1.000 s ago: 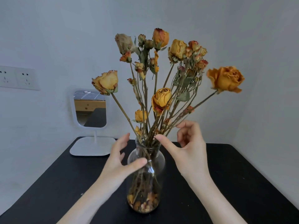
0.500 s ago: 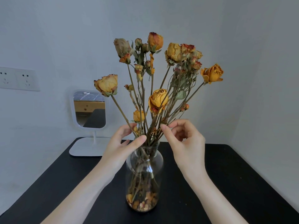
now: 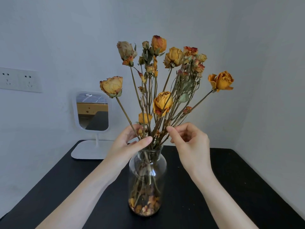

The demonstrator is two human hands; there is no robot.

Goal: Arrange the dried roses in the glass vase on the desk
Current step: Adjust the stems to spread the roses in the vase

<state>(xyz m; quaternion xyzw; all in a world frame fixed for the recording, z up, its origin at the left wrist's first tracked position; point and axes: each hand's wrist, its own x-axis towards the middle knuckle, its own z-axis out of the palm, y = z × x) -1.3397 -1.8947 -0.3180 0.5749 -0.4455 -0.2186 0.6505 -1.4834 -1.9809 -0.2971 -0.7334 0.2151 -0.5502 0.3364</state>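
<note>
Many faded orange dried roses [image 3: 162, 103] fan from a glass vase [image 3: 162, 172].

A small white-framed mirror [image 3: 92, 111] stands upright on a flat white base [image 3: 87, 150] — close against the pale wall [image 3: 247, 38]. Left of it, higher up — a double wall socket [image 3: 18, 80].

Left of your grip, a white mirror [image 3: 92, 111] stands on the black desk [image 3: 247, 179] — sockets [image 3: 18, 80] farther left on the grey wall [image 3: 247, 47].
</note>
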